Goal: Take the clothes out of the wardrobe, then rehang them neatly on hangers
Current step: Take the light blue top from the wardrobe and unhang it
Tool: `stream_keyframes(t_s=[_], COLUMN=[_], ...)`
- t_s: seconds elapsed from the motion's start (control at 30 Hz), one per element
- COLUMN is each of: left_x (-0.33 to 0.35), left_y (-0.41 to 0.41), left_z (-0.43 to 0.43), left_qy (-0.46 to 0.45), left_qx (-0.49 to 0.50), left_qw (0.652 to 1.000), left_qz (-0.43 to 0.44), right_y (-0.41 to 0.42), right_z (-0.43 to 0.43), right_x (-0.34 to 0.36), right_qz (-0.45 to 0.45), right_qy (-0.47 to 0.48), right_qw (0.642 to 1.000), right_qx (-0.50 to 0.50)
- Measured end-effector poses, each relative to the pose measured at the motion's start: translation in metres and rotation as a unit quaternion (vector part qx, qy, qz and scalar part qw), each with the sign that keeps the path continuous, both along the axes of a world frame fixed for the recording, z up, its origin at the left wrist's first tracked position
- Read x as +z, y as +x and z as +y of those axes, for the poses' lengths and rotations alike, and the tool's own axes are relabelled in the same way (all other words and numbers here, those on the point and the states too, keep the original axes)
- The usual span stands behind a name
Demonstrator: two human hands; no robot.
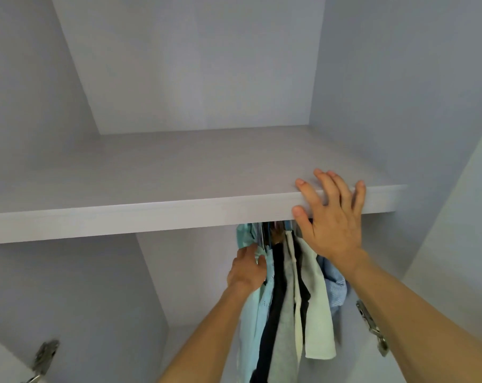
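A: Overhead, a pale grey laminate wardrobe shelf (157, 186) is noted; the right hand (331, 219) is laid on its front edge, fingers spread, likely for bracing.

B: Below it, a bunch of hung clothes in light blue, black, grey and pale green (287, 294) is seen. The left hand (248, 269) is pushed into the blue cloth; its fingers cannot be made out.

A: Metal door hinges (372, 327) are recorded at both sides.

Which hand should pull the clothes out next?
The left hand. It is already down among the hanging clothes, fingers tucked into the light blue one. The right hand is spread flat on the shelf edge above, holding nothing.
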State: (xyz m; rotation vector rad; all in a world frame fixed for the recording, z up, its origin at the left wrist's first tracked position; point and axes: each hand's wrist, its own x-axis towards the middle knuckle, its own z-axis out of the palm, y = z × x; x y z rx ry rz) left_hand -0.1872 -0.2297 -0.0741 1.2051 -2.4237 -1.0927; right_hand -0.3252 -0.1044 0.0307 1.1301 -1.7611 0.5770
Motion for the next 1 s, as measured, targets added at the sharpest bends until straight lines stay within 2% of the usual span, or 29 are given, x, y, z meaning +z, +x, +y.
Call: stream_keyframes(t_s=[0.13,0.27,0.33,0.5,0.57,0.63,0.83,1.0], left_x=[-0.007,0.013,0.02,0.03,0.043,0.059,0.048,0.014], left_y=[-0.02,-0.022,-0.017,0.003,0.005,0.009,0.05,0.099], left_z=[-0.011,-0.019,-0.023,-0.026,-0.023,-0.02,0.004,0.048], left_qy=[0.003,0.105,0.123,0.053,0.014,0.014,0.06,0.033], left_qx=[-0.015,0.005,0.034,0.108,0.117,0.12,0.137,0.151], left_qw=[1.0,0.994,0.991,0.986,0.98,0.973,0.972,0.972], left_qz=[-0.023,0.01,0.026,0.112,0.163,0.196,0.181,0.177], right_y=[0.001,0.001,0.001,0.002,0.004,0.007,0.021,0.039], right_z=[-0.002,-0.002,-0.003,-0.003,-0.001,0.002,0.017,0.025], right_x=[0.0,0.0,-0.001,-0.001,0.001,0.003,0.015,0.021], right_qz=[0.011,0.007,0.004,-0.001,-0.007,-0.016,-0.077,-0.156], right_qy=[-0.01,-0.008,-0.007,-0.01,-0.004,0.008,0.088,0.116], right_qw=[1.0,1.0,1.0,1.0,1.0,1.0,0.993,0.981], right_qx=[-0.003,-0.006,-0.004,0.004,0.004,0.0,-0.012,-0.02])
